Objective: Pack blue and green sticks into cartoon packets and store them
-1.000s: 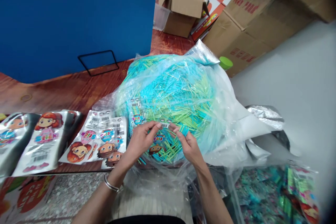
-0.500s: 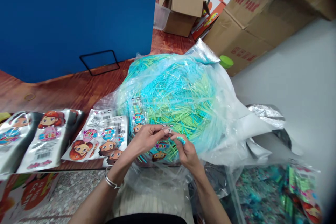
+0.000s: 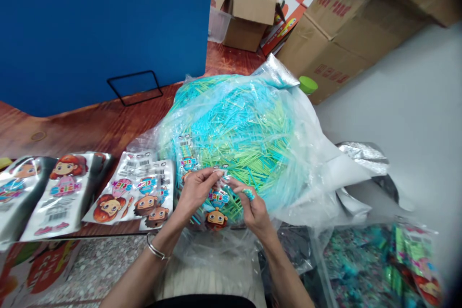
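Heap of blue and green sticks (image 3: 245,120) lay beyond both hands. Left hand (image 3: 197,192) was pinched on the top edge of a printed pouch (image 3: 216,217); its long axis ran from there toward the wearer. Right hand (image 3: 255,209), fingertips near that edge, gripped a stick bundle (image 3: 249,194) just right of the pouch.
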`<state>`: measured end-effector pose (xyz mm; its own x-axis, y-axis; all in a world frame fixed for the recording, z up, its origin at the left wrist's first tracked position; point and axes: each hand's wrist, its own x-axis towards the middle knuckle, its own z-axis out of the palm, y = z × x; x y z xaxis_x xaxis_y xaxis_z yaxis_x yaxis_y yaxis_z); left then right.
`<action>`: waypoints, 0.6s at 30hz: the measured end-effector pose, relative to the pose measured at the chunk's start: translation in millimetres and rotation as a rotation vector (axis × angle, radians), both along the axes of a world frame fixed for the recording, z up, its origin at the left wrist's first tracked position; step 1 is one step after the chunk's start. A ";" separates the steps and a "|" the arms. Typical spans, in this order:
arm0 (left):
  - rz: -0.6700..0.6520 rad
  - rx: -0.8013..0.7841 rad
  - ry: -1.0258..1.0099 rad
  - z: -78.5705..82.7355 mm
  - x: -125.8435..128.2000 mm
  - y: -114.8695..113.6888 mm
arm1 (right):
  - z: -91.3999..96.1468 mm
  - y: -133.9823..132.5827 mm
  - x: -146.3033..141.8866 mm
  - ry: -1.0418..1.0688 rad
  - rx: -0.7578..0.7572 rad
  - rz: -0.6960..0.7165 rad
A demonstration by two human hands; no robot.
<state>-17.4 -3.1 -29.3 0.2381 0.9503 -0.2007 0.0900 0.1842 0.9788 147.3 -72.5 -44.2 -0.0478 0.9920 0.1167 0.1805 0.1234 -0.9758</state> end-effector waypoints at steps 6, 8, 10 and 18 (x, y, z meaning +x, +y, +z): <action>0.070 -0.055 0.036 -1.6 -3.1 3.0 | 6.9 0.7 -2.1 0.107 -0.037 -0.024; 0.077 -0.060 0.059 -2.9 -2.7 2.8 | 8.4 0.8 -1.1 0.124 -0.047 -0.027; 0.075 -0.038 0.095 -4.5 -1.9 2.1 | 7.9 0.6 -0.1 0.118 -0.036 -0.017; -0.064 0.289 0.285 2.3 -1.2 -3.3 | -0.1 -2.7 1.7 0.124 -0.002 -0.043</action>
<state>-18.6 -6.4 -27.0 0.2717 0.9624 0.0056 0.3677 -0.1092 0.9235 149.0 -75.2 -44.3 0.0095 0.9931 0.1171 0.0630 0.1163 -0.9912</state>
